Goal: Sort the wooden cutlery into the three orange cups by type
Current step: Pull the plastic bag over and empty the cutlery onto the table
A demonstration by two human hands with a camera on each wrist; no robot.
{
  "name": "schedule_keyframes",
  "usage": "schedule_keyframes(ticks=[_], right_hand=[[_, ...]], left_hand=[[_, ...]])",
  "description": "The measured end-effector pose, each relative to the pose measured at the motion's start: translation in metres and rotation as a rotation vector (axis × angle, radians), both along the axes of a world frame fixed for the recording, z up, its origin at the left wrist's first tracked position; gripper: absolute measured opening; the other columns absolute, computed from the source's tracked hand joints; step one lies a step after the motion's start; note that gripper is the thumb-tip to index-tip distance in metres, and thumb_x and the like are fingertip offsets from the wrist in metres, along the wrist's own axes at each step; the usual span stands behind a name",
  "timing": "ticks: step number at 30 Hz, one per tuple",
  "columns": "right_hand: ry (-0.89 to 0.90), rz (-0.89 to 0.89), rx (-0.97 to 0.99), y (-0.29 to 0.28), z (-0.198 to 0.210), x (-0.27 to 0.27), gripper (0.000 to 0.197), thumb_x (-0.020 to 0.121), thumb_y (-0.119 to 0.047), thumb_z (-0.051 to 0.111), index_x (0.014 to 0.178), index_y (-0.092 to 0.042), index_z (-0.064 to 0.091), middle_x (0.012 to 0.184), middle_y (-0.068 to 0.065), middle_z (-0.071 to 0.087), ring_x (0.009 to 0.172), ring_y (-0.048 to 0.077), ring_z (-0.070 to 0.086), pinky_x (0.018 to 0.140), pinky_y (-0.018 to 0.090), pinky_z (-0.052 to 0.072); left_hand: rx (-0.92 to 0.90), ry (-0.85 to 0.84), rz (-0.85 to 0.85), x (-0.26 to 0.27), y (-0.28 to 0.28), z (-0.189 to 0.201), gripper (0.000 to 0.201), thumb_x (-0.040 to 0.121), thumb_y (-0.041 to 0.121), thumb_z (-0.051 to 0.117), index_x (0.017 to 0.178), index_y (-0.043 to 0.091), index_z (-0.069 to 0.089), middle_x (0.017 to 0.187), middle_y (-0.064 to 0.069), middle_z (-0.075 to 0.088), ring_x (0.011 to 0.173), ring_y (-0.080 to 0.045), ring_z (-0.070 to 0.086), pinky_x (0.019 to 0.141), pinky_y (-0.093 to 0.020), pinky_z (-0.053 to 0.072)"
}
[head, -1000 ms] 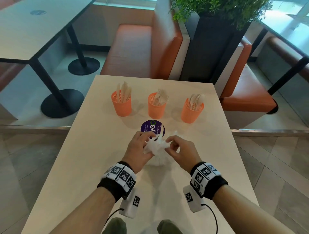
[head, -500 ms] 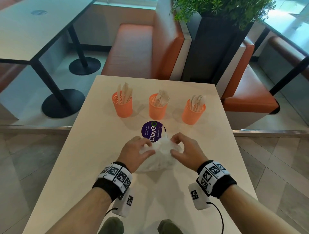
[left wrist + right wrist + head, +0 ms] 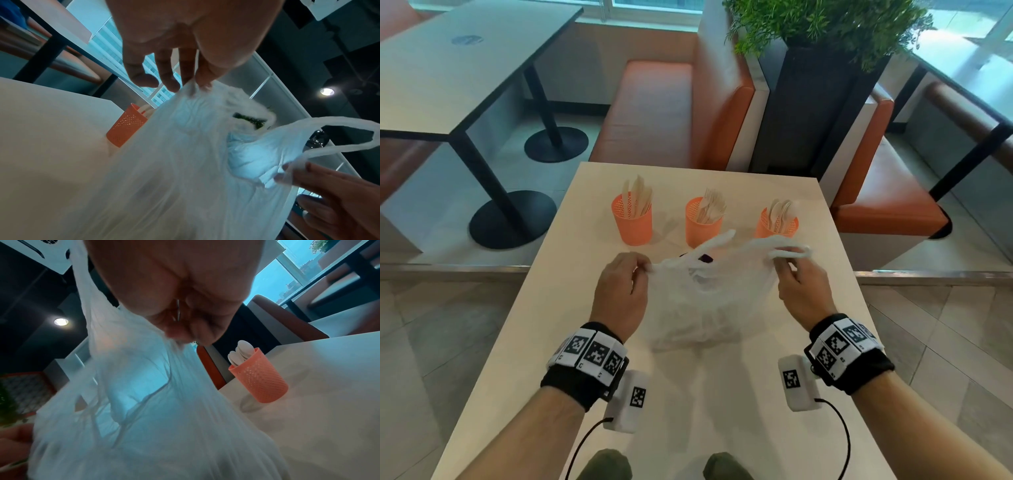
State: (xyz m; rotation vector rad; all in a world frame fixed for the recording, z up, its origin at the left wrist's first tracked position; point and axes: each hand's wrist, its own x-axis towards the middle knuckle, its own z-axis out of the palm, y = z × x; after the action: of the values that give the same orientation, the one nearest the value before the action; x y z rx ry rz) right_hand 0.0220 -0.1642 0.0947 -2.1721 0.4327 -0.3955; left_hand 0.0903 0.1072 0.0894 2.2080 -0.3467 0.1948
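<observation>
Three orange cups stand in a row at the table's far end: the left cup holds wooden knives, the middle cup forks, the right cup spoons. In front of them a thin white plastic bag is stretched wide between my hands. My left hand pinches its left edge between thumb and fingertips. My right hand pinches the right edge below a handle loop. The left cup and the spoon cup show behind the bag in the wrist views.
The pale table ends just behind the cups. A purple sticker is mostly covered by the bag. An orange bench and a dark planter stand beyond; another table is at the left.
My hands have moved apart, pulling the crumpled bag out wide and lifting its top edge. The bag now covers the purple sticker. The cups have not moved.
</observation>
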Motion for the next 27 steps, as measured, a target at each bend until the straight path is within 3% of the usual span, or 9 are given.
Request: schedule_keyframes(ticks=[4,8,11,13,15,17,19,22,27], right_hand=[[-0.002,0.185,0.123,0.012,0.009,-0.003,0.025,0.087,0.003,0.057,0.102,-0.016,0.062,0.075,0.003,0.066,0.061,0.013,0.061,0.062,0.035,0.050],[0.006,0.227,0.036,0.021,0.015,-0.003,0.017,0.087,-0.018,0.073,0.079,-0.020,0.059,0.068,-0.007,0.054,0.060,0.004,0.049,0.059,0.021,0.041],[-0.039,0.118,-0.075,0.009,0.013,0.001,0.030,0.095,-0.026,0.063,0.072,-0.008,0.060,0.071,0.007,0.059,0.065,0.012,0.052,0.061,0.029,0.040],[-0.042,0.077,-0.051,0.001,0.015,0.005,0.023,0.096,-0.027,0.059,0.083,-0.014,0.073,0.095,0.003,0.069,0.085,0.014,0.061,0.070,0.018,0.044],[0.025,0.069,-0.035,-0.002,0.019,0.006,0.024,0.097,-0.029,0.057,0.090,-0.016,0.075,0.102,0.002,0.071,0.093,0.018,0.063,0.073,0.013,0.046],[0.060,0.094,0.022,0.000,0.024,0.005,0.028,0.095,-0.032,0.058,0.091,-0.009,0.073,0.096,0.010,0.071,0.092,0.027,0.065,0.079,0.033,0.051],[0.087,0.147,0.131,0.006,0.031,0.001,0.032,0.088,-0.037,0.066,0.093,-0.005,0.068,0.091,0.011,0.067,0.084,0.024,0.065,0.076,0.038,0.053],[0.106,0.276,0.059,0.012,0.033,-0.005,0.030,0.083,-0.027,0.076,0.098,-0.007,0.060,0.089,0.001,0.060,0.075,0.004,0.058,0.070,0.025,0.048],[0.012,0.165,0.135,0.003,0.022,-0.001,0.035,0.090,-0.019,0.071,0.119,-0.011,0.053,0.109,-0.014,0.056,0.097,-0.004,0.056,0.093,0.031,0.048]], left_hand=[[-0.028,0.103,-0.031,-0.006,-0.005,0.013,0.016,0.094,0.003,0.043,0.092,0.018,0.050,0.069,-0.006,0.058,0.058,-0.017,0.048,0.059,-0.031,0.034],[0.009,0.027,-0.098,-0.006,0.001,0.017,0.040,0.089,-0.008,0.040,0.106,0.021,0.062,0.071,-0.002,0.057,0.061,-0.012,0.051,0.061,-0.027,0.047],[-0.116,0.098,-0.092,-0.005,0.009,0.016,0.035,0.086,-0.014,0.041,0.081,0.012,0.066,0.086,-0.003,0.058,0.079,-0.023,0.056,0.069,-0.044,0.057],[-0.200,0.185,-0.066,-0.006,0.011,0.017,0.023,0.088,0.005,0.043,0.071,0.008,0.059,0.082,-0.006,0.057,0.080,-0.028,0.055,0.074,-0.048,0.055],[-0.163,0.231,-0.082,-0.006,0.010,0.020,0.042,0.089,0.037,0.046,0.067,0.002,0.052,0.076,-0.010,0.053,0.074,-0.026,0.050,0.071,-0.037,0.047],[-0.036,0.232,-0.084,-0.007,0.007,0.022,0.061,0.089,0.057,0.052,0.063,0.002,0.047,0.077,-0.008,0.050,0.069,-0.018,0.047,0.066,-0.018,0.037],[0.042,0.203,-0.093,-0.007,0.004,0.022,0.049,0.077,0.051,0.071,0.065,0.010,0.047,0.088,-0.004,0.048,0.073,-0.011,0.046,0.066,-0.011,0.034],[0.040,0.264,-0.224,-0.009,0.007,0.022,0.051,0.055,0.054,0.075,0.081,0.021,0.048,0.107,-0.001,0.039,0.089,-0.006,0.045,0.078,-0.008,0.036],[0.069,0.147,-0.355,-0.015,0.018,0.025,0.049,0.073,0.000,0.074,0.087,0.034,0.041,0.115,-0.002,0.034,0.100,-0.006,0.045,0.089,-0.015,0.042]])
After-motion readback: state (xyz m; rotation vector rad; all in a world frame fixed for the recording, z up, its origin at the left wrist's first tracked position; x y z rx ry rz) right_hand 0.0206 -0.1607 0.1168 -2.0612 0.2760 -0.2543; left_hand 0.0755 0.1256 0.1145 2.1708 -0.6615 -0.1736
